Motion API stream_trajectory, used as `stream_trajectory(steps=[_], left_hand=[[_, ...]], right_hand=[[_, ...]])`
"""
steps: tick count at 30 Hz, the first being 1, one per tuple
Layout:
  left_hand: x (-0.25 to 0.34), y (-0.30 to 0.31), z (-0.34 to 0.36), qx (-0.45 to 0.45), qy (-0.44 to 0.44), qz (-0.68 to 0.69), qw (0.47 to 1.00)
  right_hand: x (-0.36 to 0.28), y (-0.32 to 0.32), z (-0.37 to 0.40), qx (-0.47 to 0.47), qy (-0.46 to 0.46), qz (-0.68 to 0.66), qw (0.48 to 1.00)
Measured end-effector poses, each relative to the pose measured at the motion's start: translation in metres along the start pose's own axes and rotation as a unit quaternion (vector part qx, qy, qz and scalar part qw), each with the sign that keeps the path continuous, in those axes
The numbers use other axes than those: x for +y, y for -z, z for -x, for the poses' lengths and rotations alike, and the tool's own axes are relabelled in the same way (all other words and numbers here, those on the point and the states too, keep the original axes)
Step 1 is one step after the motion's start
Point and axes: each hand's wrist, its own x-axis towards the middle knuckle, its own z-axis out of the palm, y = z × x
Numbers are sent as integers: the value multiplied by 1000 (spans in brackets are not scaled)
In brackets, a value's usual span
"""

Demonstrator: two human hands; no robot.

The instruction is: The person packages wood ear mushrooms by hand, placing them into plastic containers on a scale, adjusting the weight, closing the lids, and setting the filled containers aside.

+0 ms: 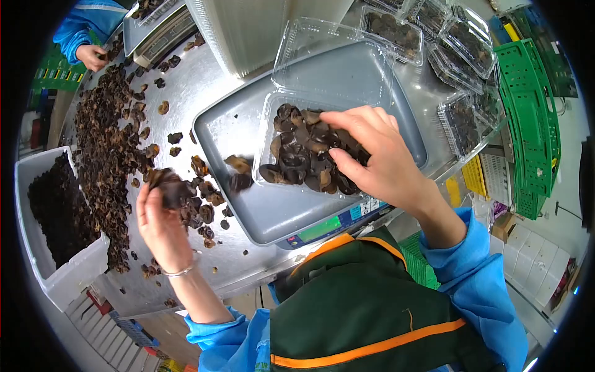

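Observation:
My left hand, with a band round the wrist, is closed on a small bunch of dark wood ear mushrooms, blurred by motion, over the metal table. My right hand is over a clear plastic clamshell box. Its thumb and index finger are spread apart, touching the wood ear mushrooms inside; its other fingers are partly hidden. The box's lid is folded back. Under it is the grey tray of a scale with a green display. Two blurred mushrooms appear beside the box, over the tray.
A large heap of wood ear mushrooms covers the table's left side, beside a white foam box. Filled clamshell boxes stand at the right, near green crates. Stacked clear plastic rises behind. A co-worker's hand is upper left.

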Motion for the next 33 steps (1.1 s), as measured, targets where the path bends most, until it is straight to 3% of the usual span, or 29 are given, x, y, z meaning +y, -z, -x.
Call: stream_trajectory(steps=[1, 2, 3, 5, 6, 7, 8, 9, 11, 13, 15, 17, 18, 19, 21, 22, 23, 24, 25, 27, 28, 29, 31, 33], left_hand=[[-8, 27, -7, 19, -3, -10, 1000], [-8, 32, -9, -2, -38, -149, 988], [0, 36, 1, 1, -74, -501, 863], [-15, 33, 8, 49, -294, -648, 701], [-19, 21, 12, -24, -327, -570, 753], [-23, 5, 20, -107, -250, -479, 835], [-19, -18, 29, -187, -230, -513, 806], [-25, -34, 33, -216, -252, -575, 748], [-30, -62, 25, -264, -254, -603, 709], [-23, -73, 9, -282, -265, -614, 688], [-12, -82, -6, -274, -306, -668, 620], [-9, -85, -20, -380, -246, -655, 606], [-15, -81, -19, -369, -322, -609, 624], [-19, -77, -18, -368, -325, -610, 623], [-24, -69, -14, -423, -205, -502, 726], [-23, -67, -8, -396, -227, -504, 733], [-21, -64, -6, -398, -225, -506, 731], [-14, -62, -6, -349, -227, -473, 776], [-6, -61, -5, -298, -227, -437, 818], [8, -70, 0, -312, -218, -343, 859], [13, -79, 6, -342, -239, -355, 837], [17, -90, 12, -370, -261, -366, 813], [7, -104, 16, -405, -243, -385, 793], [-3, -109, 9, -430, -324, -463, 704]], right_hand=[[-3, -2, 4, 62, -5, 9, 998], [-6, 1, 8, 53, -13, -4, 999], [-4, 4, 13, 52, -12, -4, 999], [-1, 8, 22, -3, 39, 35, 999], [-5, 9, 23, -19, 57, 61, 996], [-9, 6, 23, -22, 60, 63, 996], [-14, 0, 22, -33, 84, 85, 992], [-18, -3, 21, -42, 109, 108, 987], [-20, 0, 20, -68, 122, 109, 984], [-27, 4, 16, -47, 5, 82, 995], [-25, 4, 12, 60, -67, -75, 993], [-21, 8, 3, 66, -196, -327, 922], [-19, 12, 0, 61, -232, -358, 903], [-18, 16, -1, 63, -229, -358, 903], [-15, 19, 2, 49, -262, -388, 882], [-14, 17, 3, 51, -265, -390, 880], [-11, 14, 3, 23, -234, -300, 925], [-10, 11, 1, -5, -201, -205, 958], [-11, 8, -2, -3, -203, -207, 957], [-18, 5, -10, 8, -120, -29, 992], [-23, 8, -16, -17, -182, -78, 980], [-17, 6, -18, -22, -181, -75, 980], [-5, 3, -19, 27, -186, -261, 947], [-9, 11, -17, 21, -206, -263, 942]])
